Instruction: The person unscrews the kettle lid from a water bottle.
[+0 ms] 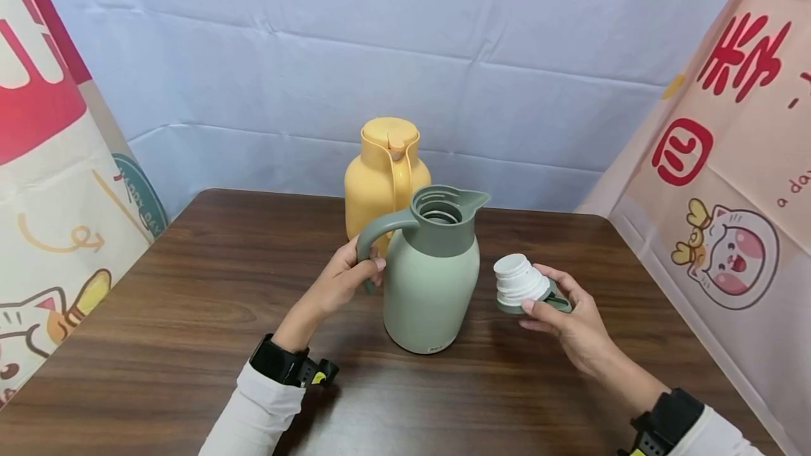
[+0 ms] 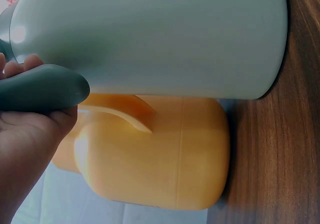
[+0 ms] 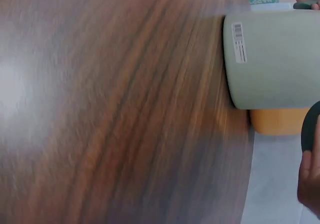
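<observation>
A pale green thermos jug (image 1: 432, 294) stands upright on the table, its mouth uncovered and its spout toward the right. My left hand (image 1: 345, 279) grips the jug's dark green handle (image 2: 45, 88), with fingers wrapped round it in the left wrist view. To the right of the jug, my right hand (image 1: 573, 315) holds the stopper lid (image 1: 521, 280) above the table, its white ridged plug tilted upward and its green cap underneath. In the right wrist view only the edge of the green cap (image 3: 310, 129) and part of the hand show.
A yellow thermos jug (image 1: 364, 192) stands close behind the green one, lid on, partly hidden by it. The brown wood-grain table (image 1: 190, 301) reaches back to a pale blue cloth (image 1: 285, 76). Printed cloths hang at the left (image 1: 44, 181) and right (image 1: 716, 231).
</observation>
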`<control>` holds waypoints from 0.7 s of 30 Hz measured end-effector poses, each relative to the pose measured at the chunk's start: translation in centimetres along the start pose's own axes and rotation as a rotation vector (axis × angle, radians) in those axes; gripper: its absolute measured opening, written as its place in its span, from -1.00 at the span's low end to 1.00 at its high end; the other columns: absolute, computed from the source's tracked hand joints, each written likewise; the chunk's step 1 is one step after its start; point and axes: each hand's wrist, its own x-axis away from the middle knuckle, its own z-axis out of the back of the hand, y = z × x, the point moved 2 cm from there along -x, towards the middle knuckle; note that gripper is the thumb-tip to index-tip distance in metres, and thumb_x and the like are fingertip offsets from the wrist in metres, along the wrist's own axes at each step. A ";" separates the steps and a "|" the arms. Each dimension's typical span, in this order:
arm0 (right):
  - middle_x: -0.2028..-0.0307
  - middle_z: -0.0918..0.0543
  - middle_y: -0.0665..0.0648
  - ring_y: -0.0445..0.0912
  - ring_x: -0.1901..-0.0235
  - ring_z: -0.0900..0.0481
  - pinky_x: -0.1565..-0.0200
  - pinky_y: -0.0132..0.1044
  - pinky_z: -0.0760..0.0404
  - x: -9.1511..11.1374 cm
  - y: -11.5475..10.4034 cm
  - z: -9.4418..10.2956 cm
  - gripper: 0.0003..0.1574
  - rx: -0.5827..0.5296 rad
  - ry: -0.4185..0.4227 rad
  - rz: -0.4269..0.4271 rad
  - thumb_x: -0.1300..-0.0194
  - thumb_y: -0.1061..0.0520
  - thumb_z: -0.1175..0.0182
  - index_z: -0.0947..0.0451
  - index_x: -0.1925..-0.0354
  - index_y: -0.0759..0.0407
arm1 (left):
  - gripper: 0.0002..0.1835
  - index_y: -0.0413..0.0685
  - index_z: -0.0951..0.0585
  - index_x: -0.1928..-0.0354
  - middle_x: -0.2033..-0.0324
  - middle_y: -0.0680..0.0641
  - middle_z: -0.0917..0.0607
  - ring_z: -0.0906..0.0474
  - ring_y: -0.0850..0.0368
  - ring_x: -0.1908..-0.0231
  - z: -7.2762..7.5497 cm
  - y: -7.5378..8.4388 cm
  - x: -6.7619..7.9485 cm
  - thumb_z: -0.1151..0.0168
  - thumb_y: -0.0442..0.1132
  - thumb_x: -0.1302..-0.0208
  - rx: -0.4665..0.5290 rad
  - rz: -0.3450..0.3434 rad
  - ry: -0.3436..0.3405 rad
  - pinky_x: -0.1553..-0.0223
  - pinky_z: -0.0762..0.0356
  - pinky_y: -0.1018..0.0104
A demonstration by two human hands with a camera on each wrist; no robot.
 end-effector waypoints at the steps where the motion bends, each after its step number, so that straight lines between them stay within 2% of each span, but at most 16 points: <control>1: 0.05 -0.37 0.12 -0.09 0.20 -0.53 0.29 -0.27 -0.63 0.1 0.1 0.0 -0.32 -0.021 -0.006 -0.005 -0.16 0.42 -0.09 -0.14 -0.21 0.18 | -0.85 -0.23 -0.24 0.45 0.64 -0.25 -0.29 -0.28 -0.10 0.53 0.0 0.0 0.0 0.14 -0.41 -0.31 -0.001 -0.001 0.000 0.41 -0.29 0.15; 6: 0.02 -0.35 0.13 -0.09 0.17 -0.52 0.22 -0.33 -0.60 0.3 0.5 0.1 -0.34 -0.120 -0.058 -0.017 -0.14 0.49 -0.03 -0.09 -0.16 0.18 | -0.85 -0.23 -0.24 0.45 0.64 -0.25 -0.29 -0.28 -0.09 0.53 0.1 0.0 0.0 0.15 -0.40 -0.31 -0.005 -0.005 -0.001 0.42 -0.28 0.16; 9: -0.01 -0.32 0.14 -0.08 0.10 -0.50 0.13 -0.31 -0.56 0.3 0.9 0.3 -0.33 -0.135 -0.070 -0.021 -0.11 0.53 -0.03 -0.07 -0.14 0.22 | -0.84 -0.24 -0.24 0.46 0.64 -0.25 -0.29 -0.28 -0.10 0.53 0.1 0.0 0.0 0.15 -0.39 -0.31 -0.007 -0.005 0.001 0.42 -0.29 0.15; 15: 0.02 -0.33 0.13 -0.12 0.10 -0.49 0.11 -0.36 -0.54 0.2 1.5 0.7 -0.31 -0.069 -0.019 -0.050 -0.06 0.51 -0.10 -0.06 -0.09 0.23 | -0.84 -0.24 -0.24 0.45 0.64 -0.25 -0.28 -0.28 -0.09 0.53 0.1 -0.1 0.0 0.14 -0.37 -0.31 0.004 0.000 0.000 0.41 -0.29 0.14; 21: 0.06 -0.37 0.11 -0.18 0.13 -0.48 0.17 -0.46 -0.53 0.1 2.1 0.7 -0.31 0.022 0.006 -0.033 -0.01 0.49 -0.16 -0.06 -0.04 0.22 | -0.84 -0.24 -0.24 0.45 0.63 -0.24 -0.29 -0.28 -0.10 0.52 0.0 0.0 0.0 0.14 -0.36 -0.32 0.001 0.010 0.003 0.40 -0.29 0.15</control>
